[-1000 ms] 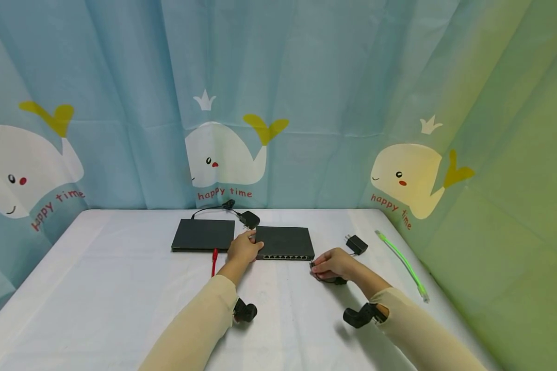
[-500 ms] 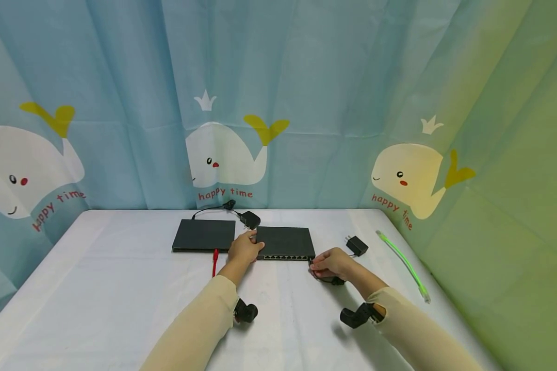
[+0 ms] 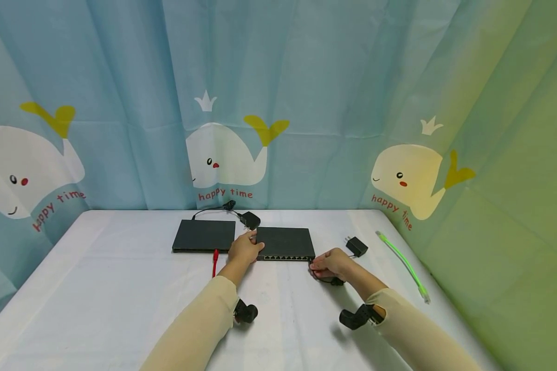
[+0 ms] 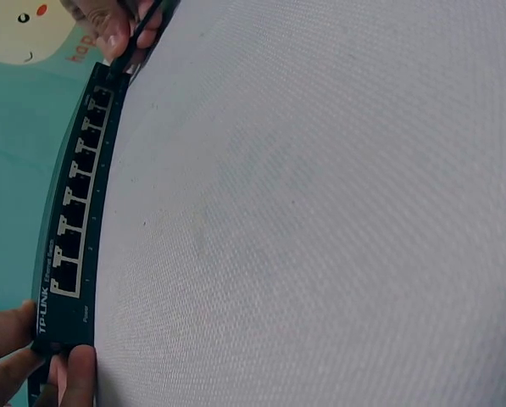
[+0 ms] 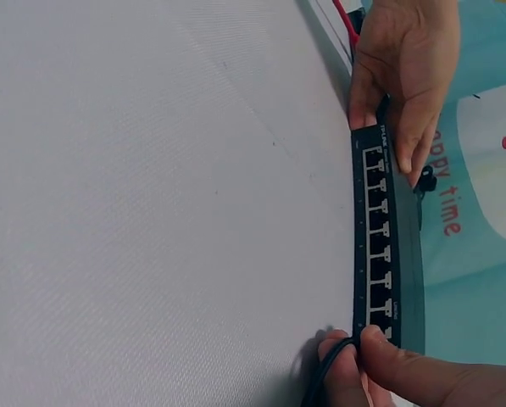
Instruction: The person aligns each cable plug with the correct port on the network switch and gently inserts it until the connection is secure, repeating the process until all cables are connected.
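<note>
A flat black Ethernet switch point(image 3: 285, 243) lies on the white table, its row of ports facing the person. My left hand point(image 3: 244, 249) grips its left end, thumb and fingers on either side of the casing. At the front right corner, my right hand point(image 3: 333, 263) pinches the plug end of a thin black power cable point(image 4: 142, 30). The plug meets the port face beyond the last port in the left wrist view; fingertips partly hide it. This cable bunches under the right hand, near a black power adapter point(image 3: 356, 246) with its prongs showing.
Left of the switch lies another flat black box point(image 3: 203, 236), with a red network cable point(image 3: 215, 263) at its front. Behind them rests a second black adapter point(image 3: 249, 220) with its cord. A green network cable point(image 3: 404, 265) lies near the right edge. A printed curtain point(image 3: 325, 103) hangs behind.
My right hand has moved slightly left, bringing the cable's plug from beside the switch to its front right corner. The left hand and the switch have stayed put.
</note>
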{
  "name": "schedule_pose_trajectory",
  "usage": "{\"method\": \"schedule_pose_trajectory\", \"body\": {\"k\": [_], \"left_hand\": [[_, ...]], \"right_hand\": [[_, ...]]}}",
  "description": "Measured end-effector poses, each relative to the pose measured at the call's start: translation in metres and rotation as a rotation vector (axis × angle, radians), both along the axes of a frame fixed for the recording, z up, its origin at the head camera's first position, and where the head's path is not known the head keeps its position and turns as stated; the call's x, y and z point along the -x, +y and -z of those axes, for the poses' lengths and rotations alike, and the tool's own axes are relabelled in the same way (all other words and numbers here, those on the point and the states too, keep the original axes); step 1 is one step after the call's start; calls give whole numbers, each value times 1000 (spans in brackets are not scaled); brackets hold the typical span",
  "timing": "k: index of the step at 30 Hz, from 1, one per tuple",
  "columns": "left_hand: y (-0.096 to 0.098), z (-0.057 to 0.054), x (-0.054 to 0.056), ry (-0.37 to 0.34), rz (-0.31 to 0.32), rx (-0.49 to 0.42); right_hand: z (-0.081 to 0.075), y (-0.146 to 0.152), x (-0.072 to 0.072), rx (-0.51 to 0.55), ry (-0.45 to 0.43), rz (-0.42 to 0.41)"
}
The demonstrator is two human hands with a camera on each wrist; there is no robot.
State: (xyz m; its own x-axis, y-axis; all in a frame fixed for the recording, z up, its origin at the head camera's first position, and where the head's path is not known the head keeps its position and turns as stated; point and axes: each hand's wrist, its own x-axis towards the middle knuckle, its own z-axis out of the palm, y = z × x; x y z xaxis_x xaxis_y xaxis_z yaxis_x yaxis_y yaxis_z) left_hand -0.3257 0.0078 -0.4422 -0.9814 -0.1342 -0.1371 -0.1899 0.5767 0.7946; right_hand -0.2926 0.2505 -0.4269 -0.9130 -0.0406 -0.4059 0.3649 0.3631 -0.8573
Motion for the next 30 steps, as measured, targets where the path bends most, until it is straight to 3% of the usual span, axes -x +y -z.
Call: {"method": "schedule_pose_trajectory", "body": {"k": [7,14,20,30], "left_hand": [[0,-3,-6,2,13,13],[0,-7,-3,0,42,38],[4,-13,1,50,24,90],[11,-1,-3,129,-27,10]], "right_hand": [[2,1,2,13,14,18],[3,2,3,49,11,31],[0,-1,3,35,9,27],[3,-2,-1,33,30,60]]}}
